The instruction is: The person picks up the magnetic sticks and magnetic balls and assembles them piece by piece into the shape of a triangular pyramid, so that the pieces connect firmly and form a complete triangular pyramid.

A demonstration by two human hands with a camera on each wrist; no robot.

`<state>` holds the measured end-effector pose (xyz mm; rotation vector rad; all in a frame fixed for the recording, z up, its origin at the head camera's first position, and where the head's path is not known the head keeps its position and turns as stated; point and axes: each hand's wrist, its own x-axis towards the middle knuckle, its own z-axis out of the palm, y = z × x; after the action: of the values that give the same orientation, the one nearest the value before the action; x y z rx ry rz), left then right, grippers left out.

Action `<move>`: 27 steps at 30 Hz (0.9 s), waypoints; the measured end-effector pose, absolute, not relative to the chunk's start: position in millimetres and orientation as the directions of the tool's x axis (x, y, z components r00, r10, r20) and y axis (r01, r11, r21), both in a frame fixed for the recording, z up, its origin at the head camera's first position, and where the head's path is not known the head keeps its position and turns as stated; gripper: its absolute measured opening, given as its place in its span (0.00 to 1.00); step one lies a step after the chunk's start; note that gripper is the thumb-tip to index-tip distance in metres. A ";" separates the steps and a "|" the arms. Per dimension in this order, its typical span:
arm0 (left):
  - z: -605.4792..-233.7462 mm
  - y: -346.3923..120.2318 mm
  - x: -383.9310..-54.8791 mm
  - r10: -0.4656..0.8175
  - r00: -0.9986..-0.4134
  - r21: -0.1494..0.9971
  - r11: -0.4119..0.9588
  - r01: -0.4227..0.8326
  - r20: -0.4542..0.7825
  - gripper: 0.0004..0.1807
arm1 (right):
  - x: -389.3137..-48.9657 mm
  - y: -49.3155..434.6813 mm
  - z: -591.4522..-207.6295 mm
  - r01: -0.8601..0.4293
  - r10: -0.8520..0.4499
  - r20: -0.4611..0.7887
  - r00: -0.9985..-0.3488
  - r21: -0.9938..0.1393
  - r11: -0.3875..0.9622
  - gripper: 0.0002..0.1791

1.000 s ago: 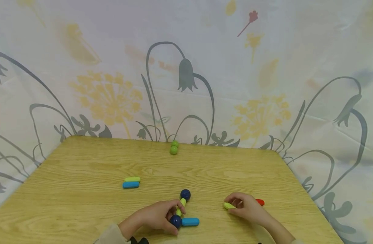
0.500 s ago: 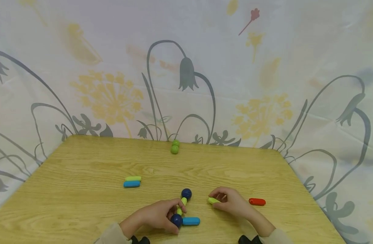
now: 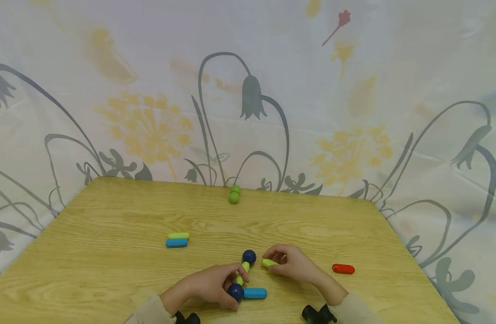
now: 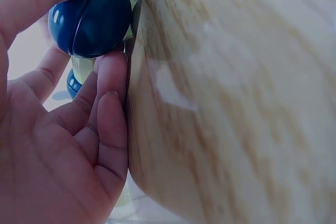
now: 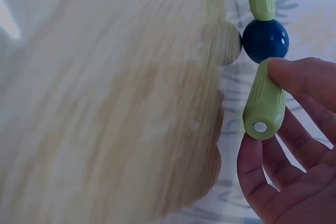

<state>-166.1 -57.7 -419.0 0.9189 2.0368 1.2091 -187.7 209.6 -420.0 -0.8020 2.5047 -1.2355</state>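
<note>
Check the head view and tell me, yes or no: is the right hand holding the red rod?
No, the right hand pinches a lime rod; the red rod lies apart on the table.

Your left hand is round the near ball. A middle stick goes back to the far ball; a side stick lies right. Your right hand has an end stick just right of the far ball. A lone stick lies farther right, two sticks back left, two balls at the back of the table.
</note>
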 end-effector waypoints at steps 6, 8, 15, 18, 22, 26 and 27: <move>-417.8 -57.6 -165.6 0.795 -0.589 0.901 0.352 0.254 -0.144 0.21 | -192.2 196.0 -419.6 -0.384 -0.593 0.024 -0.805 -0.784 0.488 0.14; -418.1 -57.6 -165.7 0.793 -0.591 0.898 0.356 0.258 -0.145 0.21 | -193.2 193.4 -419.8 -0.386 -0.598 0.022 -0.801 -0.783 0.488 0.15; -418.6 -57.5 -166.0 0.792 -0.593 0.901 0.354 0.252 -0.146 0.21 | -198.5 193.5 -417.5 -0.372 -0.607 0.008 -0.795 -0.796 0.477 0.15; -418.4 -57.5 -165.7 0.788 -0.598 0.899 0.358 0.252 -0.146 0.21 | -203.8 195.2 -416.6 -0.380 -0.610 0.019 -0.792 -0.798 0.468 0.14; -418.2 -57.8 -165.6 0.784 -0.603 0.896 0.365 0.254 -0.148 0.21 | -214.6 195.4 -416.7 -0.428 -0.617 0.053 -0.785 -0.767 0.479 0.13; -418.1 -57.8 -165.6 0.786 -0.599 0.900 0.361 0.245 -0.152 0.21 | -225.4 193.1 -415.7 -0.460 -0.617 0.079 -0.783 -0.742 0.488 0.12; -418.1 -57.7 -165.6 0.787 -0.598 0.901 0.360 0.244 -0.153 0.21 | -227.8 192.3 -415.2 -0.461 -0.617 0.082 -0.783 -0.743 0.486 0.12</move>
<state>-165.6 -57.7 -418.1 0.8905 2.0428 1.2110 -227.8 192.3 -415.2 -0.9314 2.5337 -1.1764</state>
